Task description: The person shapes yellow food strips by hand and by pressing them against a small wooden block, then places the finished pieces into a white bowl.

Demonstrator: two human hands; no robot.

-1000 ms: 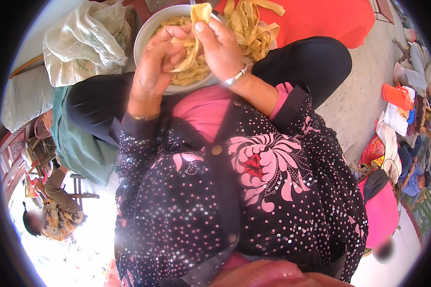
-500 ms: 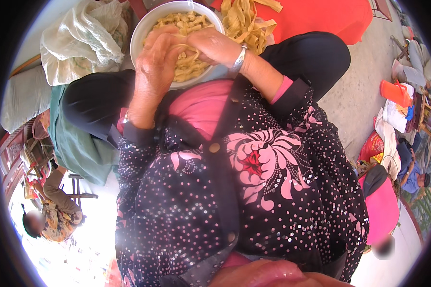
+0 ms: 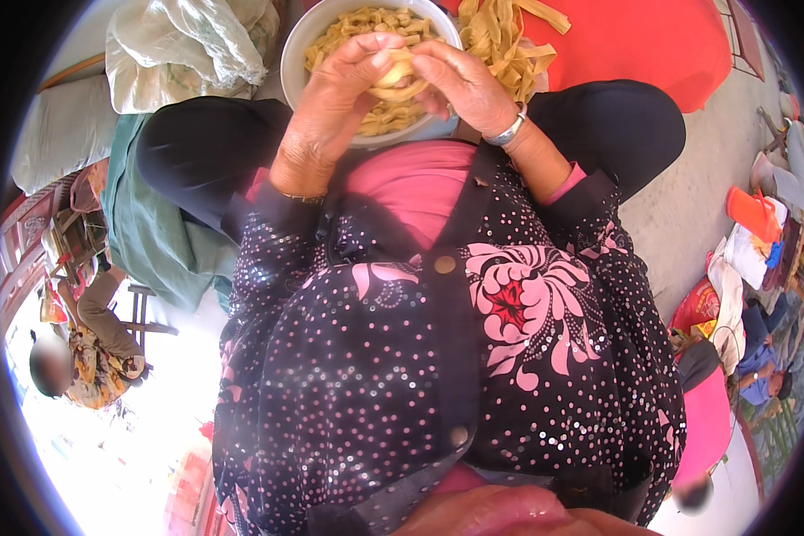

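In front of me, over a white bowl [image 3: 292, 62], both hands hold a pale yellow flat strip [image 3: 400, 73] bent into a loop. My left hand [image 3: 341, 98] pinches one side of it between thumb and fingers. On the other side, the thumb and fingers of my right hand [image 3: 473, 87], with a silver bracelet at the wrist, are closed on it. Inside the bowl lie many short, twisted yellow pieces [image 3: 366, 22]. Just right of the bowl is a heap of long, loose yellow strips [image 3: 491, 40]. Fingers partly hide the loop.
A red surface [image 3: 634, 45] lies beyond my right knee. To the left are a crumpled white woven sack [image 3: 188, 54] and green cloth [image 3: 165, 214]. Other people sit at the far left [image 3: 103, 348] and far right [image 3: 706, 411], near an orange container [image 3: 752, 214].
Both hands have come up from inside the bowl, and the looped strip now shows between them. The whole view has shifted, moving the bowl and hands right in the picture.
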